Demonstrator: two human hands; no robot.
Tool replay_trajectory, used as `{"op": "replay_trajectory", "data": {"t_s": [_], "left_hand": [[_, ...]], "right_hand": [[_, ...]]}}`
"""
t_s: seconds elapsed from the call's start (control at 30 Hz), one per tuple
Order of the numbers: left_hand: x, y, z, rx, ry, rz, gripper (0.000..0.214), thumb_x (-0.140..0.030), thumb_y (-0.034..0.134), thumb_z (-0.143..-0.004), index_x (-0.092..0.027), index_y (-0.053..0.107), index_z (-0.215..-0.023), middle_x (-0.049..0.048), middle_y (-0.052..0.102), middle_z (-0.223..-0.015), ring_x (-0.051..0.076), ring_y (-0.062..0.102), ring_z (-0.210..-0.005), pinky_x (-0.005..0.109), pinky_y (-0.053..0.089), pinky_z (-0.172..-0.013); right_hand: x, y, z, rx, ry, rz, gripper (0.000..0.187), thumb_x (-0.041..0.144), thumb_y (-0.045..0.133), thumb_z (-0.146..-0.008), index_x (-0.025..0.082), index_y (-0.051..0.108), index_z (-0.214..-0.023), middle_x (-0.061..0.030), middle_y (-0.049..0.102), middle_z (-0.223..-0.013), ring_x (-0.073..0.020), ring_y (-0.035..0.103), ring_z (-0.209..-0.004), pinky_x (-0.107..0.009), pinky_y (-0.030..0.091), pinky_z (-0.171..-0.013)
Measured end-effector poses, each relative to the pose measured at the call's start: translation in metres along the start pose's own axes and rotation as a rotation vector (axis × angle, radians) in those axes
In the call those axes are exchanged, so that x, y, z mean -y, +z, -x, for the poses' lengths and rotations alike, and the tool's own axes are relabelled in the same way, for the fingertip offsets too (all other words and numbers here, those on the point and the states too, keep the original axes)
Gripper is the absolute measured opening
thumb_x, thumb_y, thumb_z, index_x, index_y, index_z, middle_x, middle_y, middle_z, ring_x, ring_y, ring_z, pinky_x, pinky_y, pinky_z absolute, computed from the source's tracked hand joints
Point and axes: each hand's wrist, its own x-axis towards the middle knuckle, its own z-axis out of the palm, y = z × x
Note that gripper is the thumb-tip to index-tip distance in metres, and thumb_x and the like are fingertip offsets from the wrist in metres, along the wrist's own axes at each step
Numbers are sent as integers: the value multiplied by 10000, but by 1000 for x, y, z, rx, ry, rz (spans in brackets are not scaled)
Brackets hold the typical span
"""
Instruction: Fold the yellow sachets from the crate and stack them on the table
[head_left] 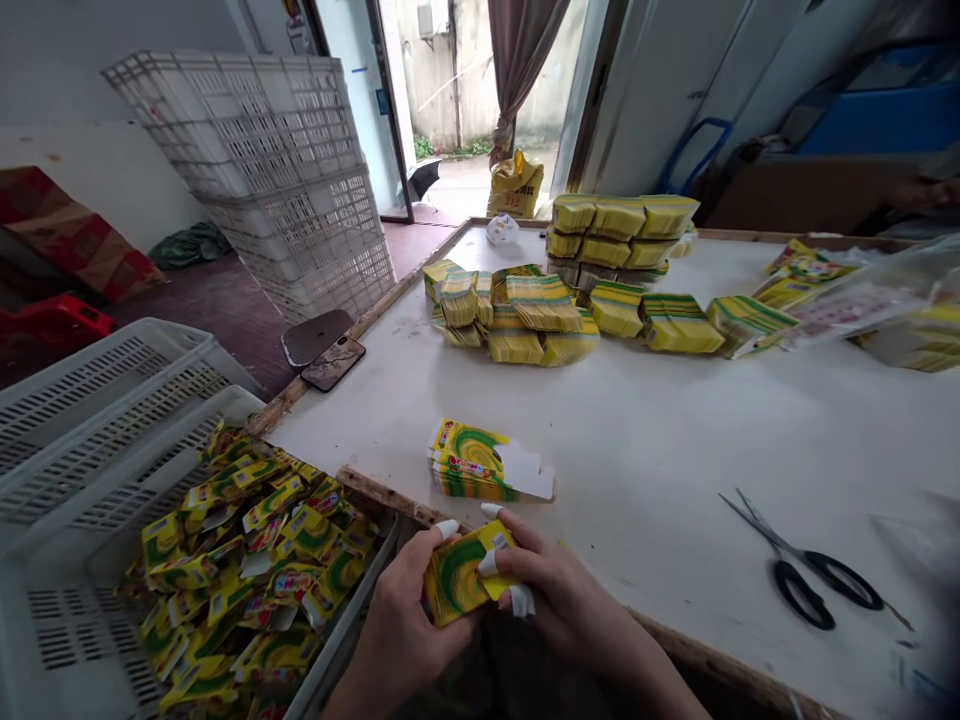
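Both my hands hold one small yellow and green carton (459, 577) at the near edge of the white table (645, 440). My left hand (401, 620) grips its left side with fingers curled. My right hand (559, 590) pinches its right end, and some fingertips wear white tape. Just beyond lies a short stack of flat cartons (474, 462) with white flaps showing. A white plastic crate (90, 480) at my left holds several folded cartons (247, 560).
Bundles of flat cartons (517, 315) and a taller pile (619, 230) sit at the table's far side, more at the right (750, 322). Black scissors (806, 575) lie at the right. Two phones (322, 350) rest on the left edge. Stacked white crates (277, 170) stand by the open door.
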Motion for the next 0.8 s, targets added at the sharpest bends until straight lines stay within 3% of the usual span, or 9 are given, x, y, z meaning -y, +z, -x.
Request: {"op": "replay_trajectory", "data": {"t_s": [0.13,0.27,0.6,0.8], "left_hand": [[3,2,2,-49,72,-92,607,-243,730,-705,-233,447,-1242,61,681,-1110,227,683,-994,291,565,-851],[5,0,2,-73,49,-111,549,-225,696,-718,-237,452,-1211,44,691,-1025,214,701,-900,276,581,-771],[9,-9,10,-91,-26,-52,534,-321,705,-773,-232,437,-1226,52,674,-1043,207,688,-914,295,585,-779],[7,-14,16,-44,-28,10,491,-308,707,-777,-229,461,-1194,58,659,-1029,209,675,-916,300,582,-775]], "right_hand": [[4,2,-1,-56,21,-36,210,197,633,-827,219,655,-1035,-164,460,-1451,-297,535,-1262,-384,492,-944],[7,15,-6,-109,69,-51,201,186,642,-808,203,625,-1008,-181,470,-1437,-309,428,-1352,-388,473,-967],[8,25,-16,-68,-31,-28,390,211,604,-851,215,522,-1233,-176,439,-1437,-296,447,-1332,-359,464,-993],[9,28,-12,-126,-33,-52,596,262,661,-838,235,390,-1368,-172,376,-1464,-294,412,-1353,-385,437,-1047]]}}
